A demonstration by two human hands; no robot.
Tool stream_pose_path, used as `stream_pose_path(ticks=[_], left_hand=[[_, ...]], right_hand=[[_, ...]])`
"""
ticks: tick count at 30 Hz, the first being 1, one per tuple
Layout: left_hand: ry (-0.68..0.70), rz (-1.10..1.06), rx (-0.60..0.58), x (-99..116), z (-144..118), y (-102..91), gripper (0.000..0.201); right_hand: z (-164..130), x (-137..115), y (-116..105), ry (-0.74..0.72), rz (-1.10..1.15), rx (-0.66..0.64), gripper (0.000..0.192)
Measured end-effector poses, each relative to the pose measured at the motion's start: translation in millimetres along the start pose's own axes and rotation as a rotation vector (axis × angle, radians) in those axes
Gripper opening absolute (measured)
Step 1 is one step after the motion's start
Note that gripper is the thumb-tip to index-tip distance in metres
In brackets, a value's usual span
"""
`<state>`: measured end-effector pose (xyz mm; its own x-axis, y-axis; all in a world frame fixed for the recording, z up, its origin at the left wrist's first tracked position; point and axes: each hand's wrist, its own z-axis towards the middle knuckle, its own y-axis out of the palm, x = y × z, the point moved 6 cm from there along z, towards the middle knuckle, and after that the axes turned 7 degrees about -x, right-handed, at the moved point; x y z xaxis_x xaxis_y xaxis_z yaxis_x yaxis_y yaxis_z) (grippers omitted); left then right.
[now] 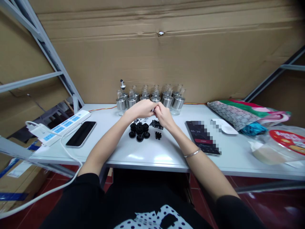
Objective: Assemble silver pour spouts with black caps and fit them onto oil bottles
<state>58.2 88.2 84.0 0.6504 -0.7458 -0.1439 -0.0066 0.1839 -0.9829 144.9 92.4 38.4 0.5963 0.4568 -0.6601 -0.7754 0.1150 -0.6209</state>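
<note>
My left hand and my right hand meet above the middle of the table, fingers closed together. Between the fingertips is a small part with a metallic glint; its kind is hidden. Below them lie round black stoppers in a cluster. Small black pieces are spread beside these, and a few more black pieces sit nearer me. Some silvery parts show partly under my left hand. Behind stand rows of glass bottles with metal sleeves; one at the left carries a metal pourer.
On the left are a white power strip with a cable and a dark phone. To the right lie a phone with a lit screen, a white object, a colourful bag and a plastic tub. Cardboard backs the table.
</note>
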Motion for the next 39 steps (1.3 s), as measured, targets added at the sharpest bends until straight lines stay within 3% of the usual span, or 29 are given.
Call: stream_pose_path(ticks=[5, 13, 22, 31, 39], left_hand=[[-0.057, -0.027, 0.016, -0.8, -2.8, -8.2, 0.018], [-0.055, -0.010, 0.032, -0.6, -3.7, -9.6, 0.020], [-0.053, 0.015, 0.032, 1.4, -3.8, -8.3, 0.020], [-0.037, 0.041, 0.009, 9.9, -4.4, -8.2, 0.018], [0.034, -0.019, 0.042, 5.4, 0.7, 0.6, 0.014]], right_hand=[[-2.4, -3.1, -8.8, 0.021, -0.158, 0.006, 0.054], [-3.4, 0.8, -5.3, 0.059, -0.374, 0.013, 0.069], [-6.4, -3.3, -7.3, 0.097, -0.392, 0.051, 0.064], [-2.2, -3.0, -2.3, 0.072, -0.679, 0.000, 0.055], [1.7, 4.0, 0.6, 0.062, -0.728, -0.036, 0.052]])
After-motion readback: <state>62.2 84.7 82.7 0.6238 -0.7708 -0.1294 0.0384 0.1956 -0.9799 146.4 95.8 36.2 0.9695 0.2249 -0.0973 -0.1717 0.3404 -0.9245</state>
